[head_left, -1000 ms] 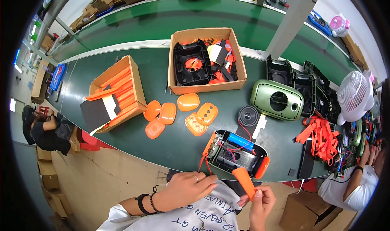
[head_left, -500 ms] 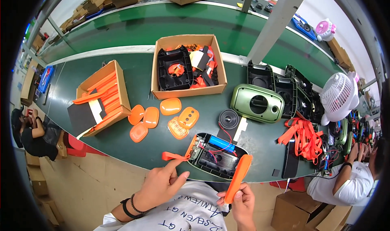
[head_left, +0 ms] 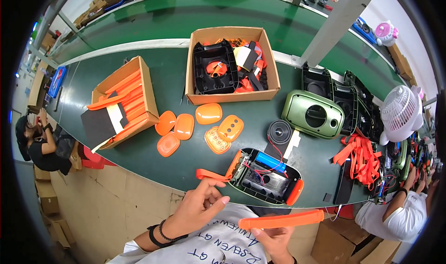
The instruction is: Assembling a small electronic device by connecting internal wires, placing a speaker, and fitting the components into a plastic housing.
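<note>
A long orange plastic strip [head_left: 281,220] is in my right hand [head_left: 275,242], held level between thumb and fingers, in front of the table edge. My left hand [head_left: 202,203] is empty, its fingers loosely bent and thumb apart, just below an orange strap loop [head_left: 211,174]. That strap comes off the left end of an open dark housing [head_left: 246,193] at the table's front edge. Inside the housing lie a blue battery cell [head_left: 271,162], a circuit board and red wires. An orange end piece [head_left: 295,193] sits at its right end. A round black speaker [head_left: 279,132] lies just behind, wired to it.
Orange covers [head_left: 184,127] lie mid-table. Behind them stands a cardboard box [head_left: 232,98] of black and orange parts; a box of orange strips [head_left: 147,78] is left. To the right are a green shell [head_left: 290,110], orange straps [head_left: 360,159], a white fan [head_left: 399,110] and a co-worker [head_left: 395,217].
My right hand has turned the orange strip from upright beside the housing to level, and drawn it toward me. My left hand has moved slightly off the strap. The view has shifted a little.
</note>
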The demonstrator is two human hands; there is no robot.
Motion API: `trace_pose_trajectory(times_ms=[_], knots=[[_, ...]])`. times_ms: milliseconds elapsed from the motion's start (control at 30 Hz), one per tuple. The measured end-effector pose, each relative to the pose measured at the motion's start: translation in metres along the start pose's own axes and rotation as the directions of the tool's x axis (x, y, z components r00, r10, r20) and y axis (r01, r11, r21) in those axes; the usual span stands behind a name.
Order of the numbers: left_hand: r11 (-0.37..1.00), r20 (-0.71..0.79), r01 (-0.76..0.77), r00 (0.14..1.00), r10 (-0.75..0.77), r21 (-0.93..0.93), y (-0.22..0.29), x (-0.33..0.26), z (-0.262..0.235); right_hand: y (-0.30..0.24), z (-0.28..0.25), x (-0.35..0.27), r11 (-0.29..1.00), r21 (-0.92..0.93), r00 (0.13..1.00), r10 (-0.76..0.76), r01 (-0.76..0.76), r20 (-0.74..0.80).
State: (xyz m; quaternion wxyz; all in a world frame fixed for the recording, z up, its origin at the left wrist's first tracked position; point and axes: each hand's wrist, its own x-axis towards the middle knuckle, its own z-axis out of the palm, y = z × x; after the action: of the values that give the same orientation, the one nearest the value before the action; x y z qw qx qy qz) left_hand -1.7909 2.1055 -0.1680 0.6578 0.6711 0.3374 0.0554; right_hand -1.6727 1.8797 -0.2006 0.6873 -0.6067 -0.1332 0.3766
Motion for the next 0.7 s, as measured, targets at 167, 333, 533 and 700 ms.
trace_pose_trajectory(times_ms=[167,333,533,700], knots=[[0.995,0.244,-0.058,0.967,0.076,-0.078,-0.014,0.005,-0.009,-0.015,0.023,0.025,0.984,-0.176,0.996,0.033,-0.017,0.088],[0.946,0.346,-0.175,0.9,0.266,-0.273,-0.025,0.009,-0.01,-0.02,0.035,0.035,0.981,-0.193,0.999,0.037,-0.038,-0.006],[0.961,0.241,-0.106,0.956,0.169,-0.254,-0.023,0.002,0.006,-0.016,0.019,0.032,0.941,-0.309,0.982,-0.093,0.14,0.165],[0.967,0.293,0.007,0.954,0.07,-0.253,-0.007,0.009,-0.007,-0.008,-0.007,0.008,0.998,-0.056,0.976,-0.011,-0.001,-0.216]])
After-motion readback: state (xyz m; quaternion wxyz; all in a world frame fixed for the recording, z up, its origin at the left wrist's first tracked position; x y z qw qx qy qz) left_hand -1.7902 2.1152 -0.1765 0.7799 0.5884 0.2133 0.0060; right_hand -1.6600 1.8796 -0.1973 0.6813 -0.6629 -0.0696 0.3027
